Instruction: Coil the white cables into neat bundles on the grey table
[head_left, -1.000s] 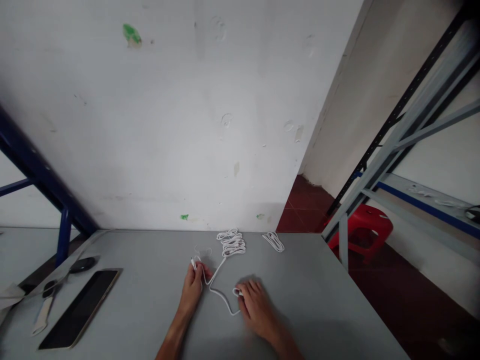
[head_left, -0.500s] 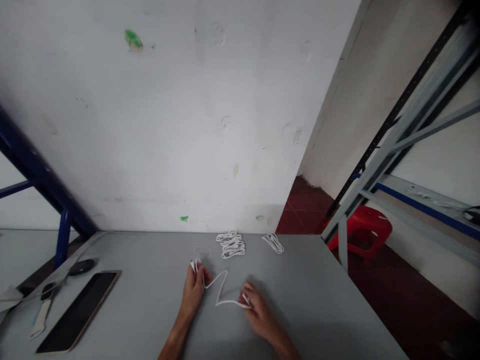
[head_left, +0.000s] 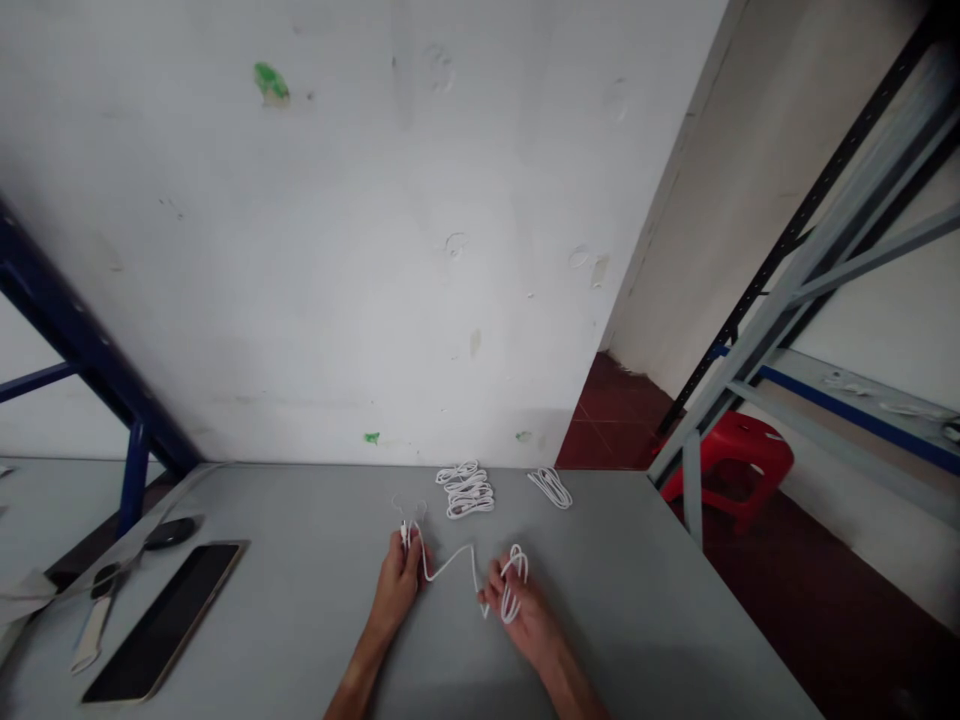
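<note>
Grey tabletop (head_left: pixel 300 580): a white cable (head_left: pixel 450 563), judged light and limp, is strung between the hands, its end apparently pinched by the left hand (head_left: pixel 397 585), loops clasped in the right hand (head_left: pixel 523 615); best held near that end.

Soft, even light cast faint shadows under the left hand (head_left: pixel 397 587) and right hand (head_left: pixel 526 622); the white cable (head_left: pixel 448 563) appeared sharp; wide-angle distortion bent the edges.
</note>
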